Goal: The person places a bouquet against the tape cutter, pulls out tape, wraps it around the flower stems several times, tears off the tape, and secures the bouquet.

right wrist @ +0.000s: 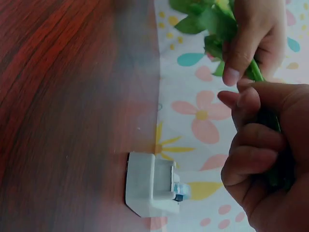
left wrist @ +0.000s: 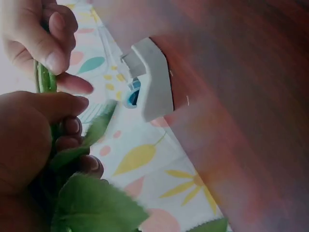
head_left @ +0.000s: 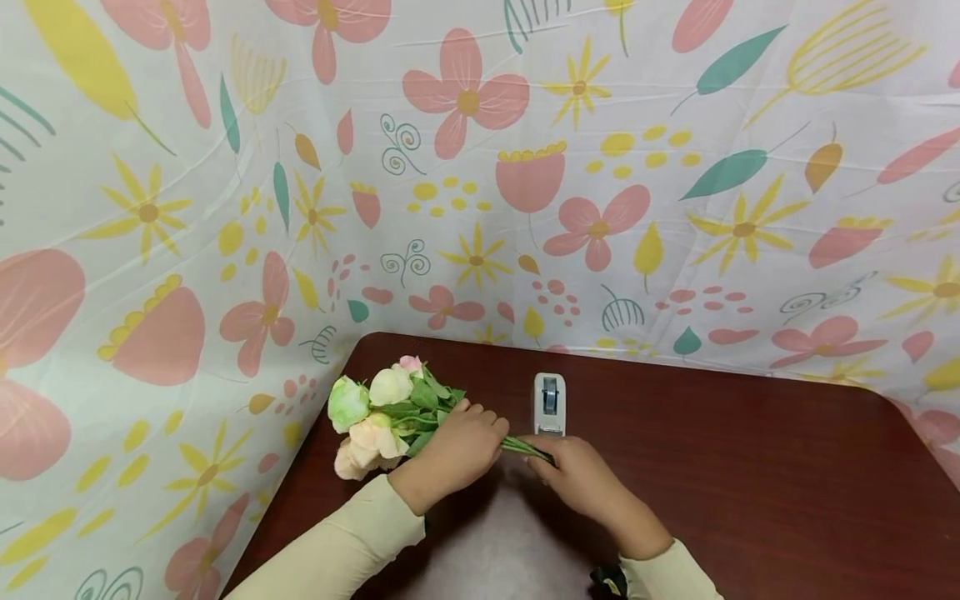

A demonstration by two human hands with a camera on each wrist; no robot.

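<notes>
A bunch of flowers [head_left: 390, 387] with cream, pale green and pink blooms lies sideways above the table's left part, blooms to the left. My left hand [head_left: 463, 446] grips the stems just below the leaves [left wrist: 94, 205]. Farther down the stems [head_left: 521, 447], my right hand [head_left: 581, 479] holds their lower ends; in the right wrist view its fingers [right wrist: 256, 159] curl round them. The two hands are close together. Just beyond the right hand stands a white tape dispenser [head_left: 550, 400] with a roll of tape [left wrist: 133, 94]. The stem ends are mostly hidden in the right palm.
The dark red wooden table [head_left: 712, 450] stretches to the right of the hands. Behind it and on the left hangs a white cloth [head_left: 480, 242] printed with flowers and leaves. A small dark item [head_left: 609, 581] shows by the right sleeve.
</notes>
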